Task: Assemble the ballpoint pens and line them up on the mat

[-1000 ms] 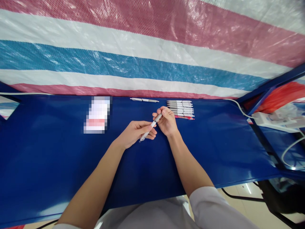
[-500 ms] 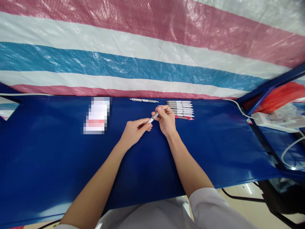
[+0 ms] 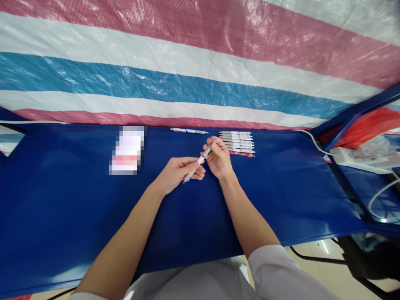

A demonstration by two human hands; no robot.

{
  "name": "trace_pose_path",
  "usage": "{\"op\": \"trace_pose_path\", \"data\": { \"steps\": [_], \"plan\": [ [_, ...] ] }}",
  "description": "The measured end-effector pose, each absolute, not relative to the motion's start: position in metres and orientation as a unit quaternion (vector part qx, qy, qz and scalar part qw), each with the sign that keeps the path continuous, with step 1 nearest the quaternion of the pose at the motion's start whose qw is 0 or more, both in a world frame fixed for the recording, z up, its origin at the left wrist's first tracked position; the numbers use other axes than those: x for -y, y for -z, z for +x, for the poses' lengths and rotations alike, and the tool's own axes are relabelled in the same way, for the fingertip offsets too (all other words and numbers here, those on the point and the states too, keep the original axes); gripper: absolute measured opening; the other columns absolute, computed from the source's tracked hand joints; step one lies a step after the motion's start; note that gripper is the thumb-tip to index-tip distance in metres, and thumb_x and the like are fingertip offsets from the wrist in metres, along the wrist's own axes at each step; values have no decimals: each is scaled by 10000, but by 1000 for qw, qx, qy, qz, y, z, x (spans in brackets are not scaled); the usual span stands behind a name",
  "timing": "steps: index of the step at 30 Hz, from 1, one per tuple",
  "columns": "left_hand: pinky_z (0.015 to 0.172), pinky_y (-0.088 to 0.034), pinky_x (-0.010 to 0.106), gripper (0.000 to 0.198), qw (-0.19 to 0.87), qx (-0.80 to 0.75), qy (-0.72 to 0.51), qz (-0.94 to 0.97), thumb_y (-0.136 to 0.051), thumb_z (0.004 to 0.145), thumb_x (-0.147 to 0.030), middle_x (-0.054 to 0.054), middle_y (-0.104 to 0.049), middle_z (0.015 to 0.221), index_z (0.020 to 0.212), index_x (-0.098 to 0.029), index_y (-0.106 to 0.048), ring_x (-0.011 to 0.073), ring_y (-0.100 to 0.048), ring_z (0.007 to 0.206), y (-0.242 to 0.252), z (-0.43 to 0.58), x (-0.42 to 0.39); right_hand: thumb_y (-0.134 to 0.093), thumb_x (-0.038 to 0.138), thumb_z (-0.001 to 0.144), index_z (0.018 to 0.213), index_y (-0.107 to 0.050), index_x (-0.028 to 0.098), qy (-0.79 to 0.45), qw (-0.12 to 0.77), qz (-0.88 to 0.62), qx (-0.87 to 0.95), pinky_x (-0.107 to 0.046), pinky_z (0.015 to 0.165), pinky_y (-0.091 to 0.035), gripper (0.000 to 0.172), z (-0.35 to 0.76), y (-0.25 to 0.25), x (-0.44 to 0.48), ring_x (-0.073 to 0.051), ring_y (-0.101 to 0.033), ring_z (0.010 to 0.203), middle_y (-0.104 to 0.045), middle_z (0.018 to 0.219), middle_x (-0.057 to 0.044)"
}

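A white pen with a grey grip (image 3: 204,154) slants between both hands above the blue table. My left hand (image 3: 171,175) pinches its white barrel between thumb and fingers, and the clip end sticks out below. At the grey tip end, my right hand (image 3: 221,161) has its thumb and fingers closed on the pen. Just beyond the right hand lies a row of several white and grey pens (image 3: 240,141), with a red pen (image 3: 246,154) at its near side. Another white and grey pen (image 3: 189,131) lies alone near the table's back edge.
A blurred-out white rectangle (image 3: 128,148) lies on the blue table (image 3: 78,216) to the left. Striped plastic sheeting (image 3: 187,87) hangs behind. On the right are a blue frame post, a white power strip (image 3: 362,160), a cable and a red bag (image 3: 365,127).
My left hand has opened up a little and shows more of the pen, including its clip end. The right-hand fingers have loosened slightly around the tip end.
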State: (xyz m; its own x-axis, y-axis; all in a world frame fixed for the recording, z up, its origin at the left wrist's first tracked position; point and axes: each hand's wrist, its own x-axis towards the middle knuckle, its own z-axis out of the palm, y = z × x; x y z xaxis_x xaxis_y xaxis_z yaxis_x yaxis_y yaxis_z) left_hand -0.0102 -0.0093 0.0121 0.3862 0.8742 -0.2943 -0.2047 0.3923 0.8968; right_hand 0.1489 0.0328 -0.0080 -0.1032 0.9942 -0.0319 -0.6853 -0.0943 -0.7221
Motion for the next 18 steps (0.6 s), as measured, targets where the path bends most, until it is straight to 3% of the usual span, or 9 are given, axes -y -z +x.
{"op": "trace_pose_path", "data": {
  "steps": [4, 11, 18],
  "plan": [
    [794, -621, 389, 416, 682, -430, -377, 456, -786, 756, -464, 71, -763, 826, 1022, -146, -751, 200, -730, 725, -9, -11, 9, -846, 297, 626, 739, -573, 247, -682, 610, -299, 271, -169, 543, -584, 300, 147, 6, -34, -69, -634, 661, -629, 787, 82],
    [877, -588, 361, 349, 505, -509, -390, 577, -705, 834, -430, 38, -771, 852, 1075, -181, -746, 198, -739, 783, -2, -12, 8, -840, 250, 633, 694, -519, 230, -659, 625, -322, 267, -142, 530, -559, 327, 144, 7, -36, -39, -605, 607, -619, 762, 107],
    [806, -617, 372, 374, 657, -440, -385, 475, -762, 793, -428, 62, -765, 843, 1047, -154, -747, 194, -733, 737, -7, -13, 9, -834, 319, 658, 828, -651, 250, -686, 602, -303, 276, -199, 597, -606, 259, 147, 6, -34, -117, -711, 758, -688, 804, 59]
  ]
}}
